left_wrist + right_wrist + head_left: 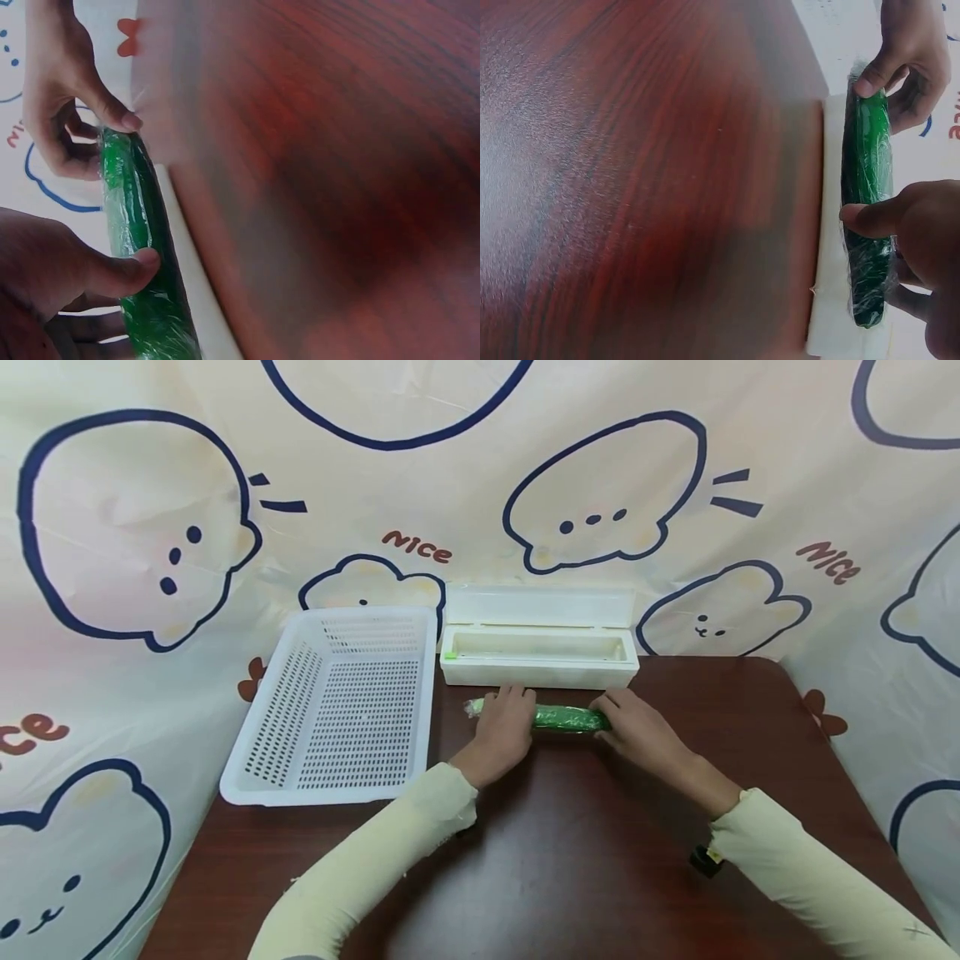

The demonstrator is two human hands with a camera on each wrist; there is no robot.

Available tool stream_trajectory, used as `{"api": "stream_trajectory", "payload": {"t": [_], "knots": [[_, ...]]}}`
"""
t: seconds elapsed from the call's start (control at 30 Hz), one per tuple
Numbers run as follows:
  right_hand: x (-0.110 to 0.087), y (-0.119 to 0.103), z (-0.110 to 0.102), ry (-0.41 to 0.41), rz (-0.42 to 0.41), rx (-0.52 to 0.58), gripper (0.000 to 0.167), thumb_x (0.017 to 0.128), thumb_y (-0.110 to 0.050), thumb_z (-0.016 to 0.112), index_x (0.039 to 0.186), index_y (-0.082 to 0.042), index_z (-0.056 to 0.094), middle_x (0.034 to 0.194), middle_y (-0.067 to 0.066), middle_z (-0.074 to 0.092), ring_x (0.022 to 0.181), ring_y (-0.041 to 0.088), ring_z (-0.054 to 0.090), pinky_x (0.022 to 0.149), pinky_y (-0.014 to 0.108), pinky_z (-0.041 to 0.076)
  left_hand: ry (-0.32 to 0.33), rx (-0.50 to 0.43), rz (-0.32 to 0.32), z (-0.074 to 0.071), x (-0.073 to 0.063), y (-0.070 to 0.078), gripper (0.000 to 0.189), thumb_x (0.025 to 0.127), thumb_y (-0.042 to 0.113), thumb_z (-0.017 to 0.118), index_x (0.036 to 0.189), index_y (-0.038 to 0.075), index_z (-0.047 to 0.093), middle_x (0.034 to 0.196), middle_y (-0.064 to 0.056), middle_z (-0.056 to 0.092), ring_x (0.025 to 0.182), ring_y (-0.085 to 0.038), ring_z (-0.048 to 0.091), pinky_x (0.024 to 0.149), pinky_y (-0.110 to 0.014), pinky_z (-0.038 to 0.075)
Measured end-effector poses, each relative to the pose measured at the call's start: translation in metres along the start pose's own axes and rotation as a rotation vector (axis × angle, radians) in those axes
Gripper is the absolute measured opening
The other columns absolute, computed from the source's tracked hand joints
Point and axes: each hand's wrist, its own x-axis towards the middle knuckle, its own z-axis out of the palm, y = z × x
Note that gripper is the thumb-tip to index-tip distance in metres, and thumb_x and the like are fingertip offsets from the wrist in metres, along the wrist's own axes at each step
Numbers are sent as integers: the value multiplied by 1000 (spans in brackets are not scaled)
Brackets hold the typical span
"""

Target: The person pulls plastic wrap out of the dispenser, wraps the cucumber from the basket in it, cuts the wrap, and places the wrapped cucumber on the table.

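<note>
A green cucumber (566,718) wrapped in clear plastic film lies level between both hands, just in front of a long white box. Near its left end my left hand (504,731) grips it, thumb on the near side and fingers behind. My right hand (641,735) holds the right end. Seen from the left wrist, the thumb presses on the shiny film over the cucumber (139,202). The right wrist view shows wrinkled film around the cucumber (868,165) and at its near end. Loose film sticks out at the left end in the head view.
Behind the cucumber stands the white box (540,675), its lid (540,606) raised against the patterned wall covering. To the left, a white perforated plastic basket (360,722) sits on the dark brown wooden table (570,860).
</note>
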Motion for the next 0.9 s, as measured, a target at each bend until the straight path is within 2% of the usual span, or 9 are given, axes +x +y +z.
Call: {"api": "stream_trajectory", "payload": {"t": [0.13, 0.27, 0.43, 0.6, 0.77, 0.9], "knots": [[1, 0, 10, -8, -1, -9, 38, 82, -9, 85, 114, -2, 66, 108, 12, 61, 102, 27, 61, 84, 41, 56, -7, -5, -5, 8, -1, -3, 11, 92, 6, 69, 98, 10, 61, 98, -5, 62, 91, -23, 59, 77, -38, 53], [1, -1, 20, -32, 8, -12, 37, 83, -6, 84, 116, -3, 65, 112, 11, 61, 105, 27, 60, 86, 41, 56, -19, -4, -15, 16, -4, -6, 12, 93, 5, 69, 99, 10, 61, 99, -6, 62, 91, -24, 59, 78, -40, 53], [2, -3, 28, -23, -7, -24, 35, 84, 0, 81, 116, -2, 66, 111, 12, 60, 104, 27, 59, 85, 41, 56, 0, -17, -20, 23, -6, -10, 14, 92, 5, 71, 102, 9, 63, 101, -8, 63, 93, -25, 62, 81, -41, 56], [3, -4, 34, -47, -6, -40, 34, 86, 0, 79, 117, -1, 66, 110, 11, 60, 103, 27, 59, 83, 40, 56, -43, -17, -36, 32, -6, -12, 18, 93, 7, 70, 110, 7, 63, 108, -9, 65, 102, -27, 64, 90, -44, 56], [4, -4, 37, -43, 0, -50, 34, 87, 0, 76, 120, -1, 64, 112, 12, 61, 105, 27, 60, 86, 40, 56, -34, -6, -38, 37, -5, -13, 21, 96, 6, 65, 117, 6, 63, 112, -10, 65, 109, -29, 64, 102, -46, 52], [5, -3, 37, -10, -31, -59, 34, 88, 2, 73, 120, -1, 63, 112, 13, 62, 103, 29, 61, 86, 42, 55, -30, -7, -44, 38, -5, -14, 23, 100, 6, 59, 123, 5, 62, 116, -11, 66, 115, -30, 64, 108, -47, 48]]}}
